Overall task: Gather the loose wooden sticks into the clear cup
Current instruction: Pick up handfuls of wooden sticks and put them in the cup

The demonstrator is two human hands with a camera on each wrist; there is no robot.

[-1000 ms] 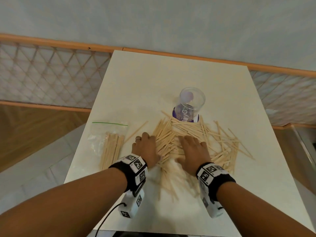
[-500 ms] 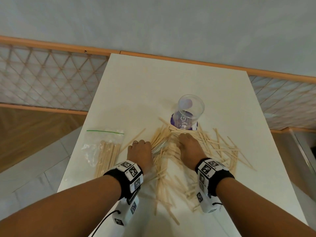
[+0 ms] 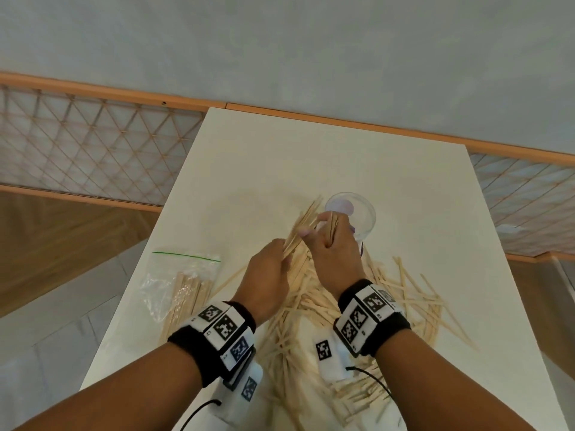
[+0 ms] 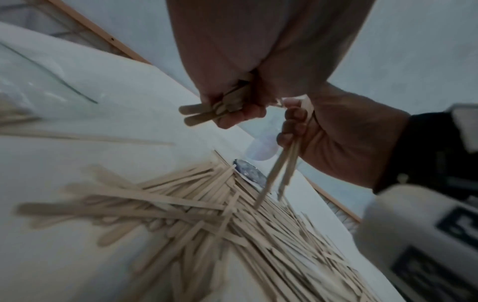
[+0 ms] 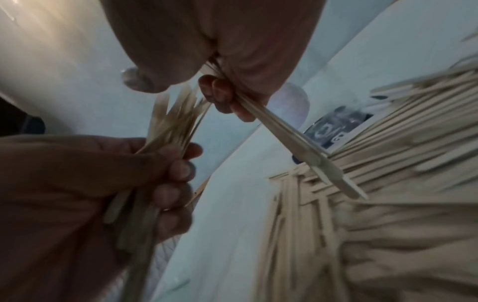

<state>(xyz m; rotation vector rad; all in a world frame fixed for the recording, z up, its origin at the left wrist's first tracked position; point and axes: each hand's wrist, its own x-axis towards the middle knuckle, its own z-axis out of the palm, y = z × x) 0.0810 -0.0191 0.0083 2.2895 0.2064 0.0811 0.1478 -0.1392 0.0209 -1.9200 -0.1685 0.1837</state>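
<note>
Both hands are raised above the pale wooden sticks (image 3: pixel 385 293) scattered on the white table (image 3: pixel 280 157). My left hand (image 3: pixel 270 275) grips a bundle of sticks (image 3: pixel 303 227) that fans up and to the right. My right hand (image 3: pixel 331 244) pinches a few sticks (image 5: pixel 297 147) beside that bundle, right at the near side of the clear cup (image 3: pixel 357 213). The cup stands upright behind the pile and looks empty. In the left wrist view my left fingers (image 4: pixel 232 116) curl round the stick ends. The right wrist view shows the left hand's bundle (image 5: pixel 175 122).
A clear zip bag (image 3: pixel 183 275) with more sticks lies left of the pile, near the table's left edge. Sticks also spread towards the front edge (image 3: pixel 357 393). Bare table lies behind the cup. A lattice railing (image 3: pixel 93 150) runs behind the table.
Both hands have lifted off the pile, each taking sticks up with it, and moved forward to the cup. Earlier they lay flat on the sticks, raking them together.
</note>
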